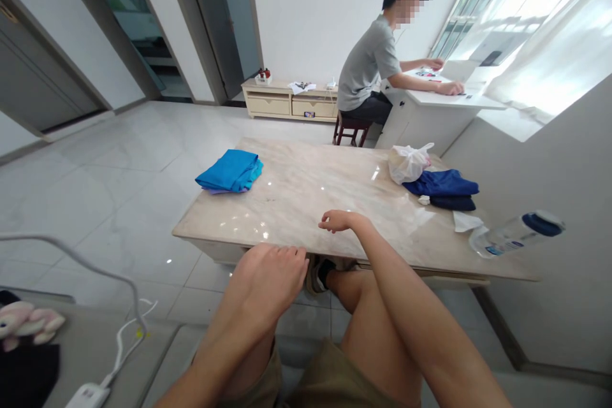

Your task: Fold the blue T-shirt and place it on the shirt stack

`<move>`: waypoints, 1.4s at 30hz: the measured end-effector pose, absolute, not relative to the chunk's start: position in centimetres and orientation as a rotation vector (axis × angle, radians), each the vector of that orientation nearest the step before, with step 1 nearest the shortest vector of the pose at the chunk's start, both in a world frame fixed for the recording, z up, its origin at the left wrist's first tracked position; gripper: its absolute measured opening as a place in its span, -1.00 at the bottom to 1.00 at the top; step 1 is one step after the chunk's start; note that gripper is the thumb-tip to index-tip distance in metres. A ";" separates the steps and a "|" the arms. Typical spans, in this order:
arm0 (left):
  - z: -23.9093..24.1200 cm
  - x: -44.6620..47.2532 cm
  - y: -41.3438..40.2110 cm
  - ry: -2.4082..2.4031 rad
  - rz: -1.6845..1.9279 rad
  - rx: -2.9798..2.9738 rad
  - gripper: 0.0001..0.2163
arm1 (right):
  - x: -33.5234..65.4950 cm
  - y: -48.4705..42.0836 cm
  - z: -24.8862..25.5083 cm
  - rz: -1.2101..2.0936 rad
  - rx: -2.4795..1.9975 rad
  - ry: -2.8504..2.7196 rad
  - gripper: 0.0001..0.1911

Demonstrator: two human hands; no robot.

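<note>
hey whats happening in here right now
A seated person holds nothing: the left hand rests on a knee, the right hand lies empty on the near edge of the beige marble table. A folded bright blue cloth pile and a navy folded pile lie untouched. Another person works at a white desk.

White walls and a pale tiled floor (119,159) — bright window (516,6) right, low cabinet (287,102) behind.
</note>
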State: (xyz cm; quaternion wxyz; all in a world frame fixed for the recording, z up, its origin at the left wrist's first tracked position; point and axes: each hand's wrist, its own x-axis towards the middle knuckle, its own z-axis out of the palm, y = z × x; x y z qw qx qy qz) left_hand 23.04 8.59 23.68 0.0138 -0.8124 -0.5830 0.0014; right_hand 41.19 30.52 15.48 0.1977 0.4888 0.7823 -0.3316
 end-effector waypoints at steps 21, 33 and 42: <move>20.4 21.6 8.0 -1.681 -0.522 -2.476 -0.76 | 40.5 29.7 16.2 -0.914 1.308 2.192 -0.36; 20.6 21.3 7.9 -1.766 -0.374 -2.522 -0.75 | 40.6 29.9 15.5 -0.921 1.316 2.179 -0.42; 21.3 21.0 7.7 -1.782 -0.317 -2.560 -0.74 | 40.0 29.7 16.2 -0.855 1.266 2.182 -0.44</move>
